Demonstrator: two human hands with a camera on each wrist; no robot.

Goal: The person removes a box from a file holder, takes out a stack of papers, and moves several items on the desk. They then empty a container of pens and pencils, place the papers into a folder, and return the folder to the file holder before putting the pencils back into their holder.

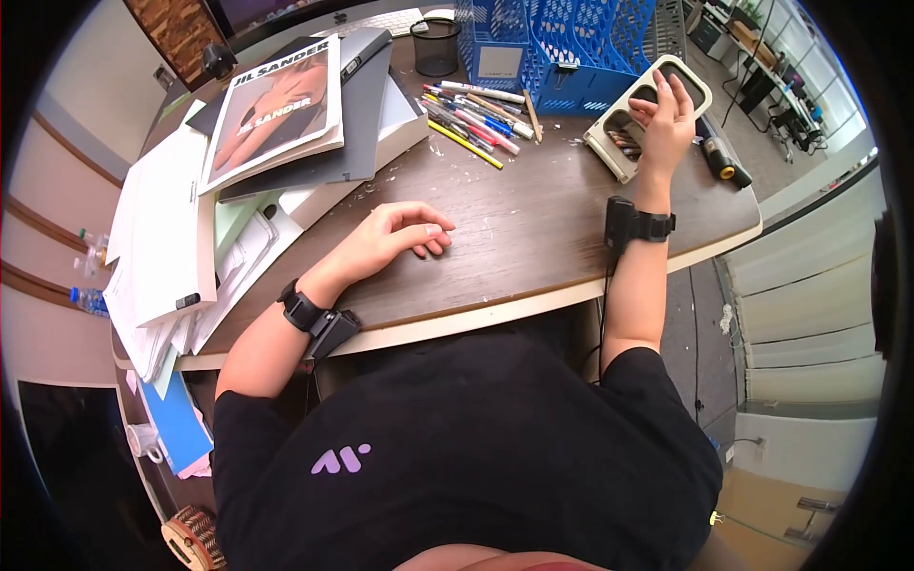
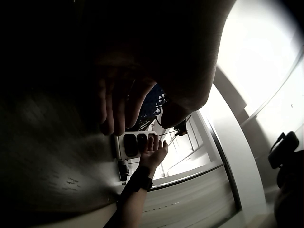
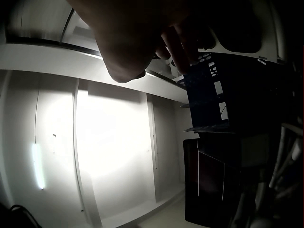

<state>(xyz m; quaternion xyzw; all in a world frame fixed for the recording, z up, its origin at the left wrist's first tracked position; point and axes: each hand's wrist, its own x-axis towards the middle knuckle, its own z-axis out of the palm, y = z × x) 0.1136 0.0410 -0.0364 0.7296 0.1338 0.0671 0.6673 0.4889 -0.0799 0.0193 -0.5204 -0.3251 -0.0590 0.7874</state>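
My left hand [image 1: 395, 238] rests over the dark wooden desk [image 1: 514, 219], its fingers loosely bent and nothing in them. My right hand [image 1: 666, 128] is raised at the cream organizer [image 1: 609, 157], fingers apart and pointing away from me, overlapping its compartments. Small brown items lie in the organizer's near compartment, partly behind the hand. From the left wrist view, the organizer [image 2: 119, 147] shows dark oval openings beside the right hand [image 2: 154, 159]. To the left of the organizer lies a loose pile of pens and pencils [image 1: 481, 119], a yellow pencil [image 1: 466, 145] nearest me.
Magazines [image 1: 276, 114], folders and papers [image 1: 162, 209] are stacked at the desk's left. Behind the pens stand a black mesh cup [image 1: 436, 49] and blue file holders [image 1: 581, 90]. A black cylindrical object [image 1: 724, 162] lies by the right edge. White scraps dot the desktop.
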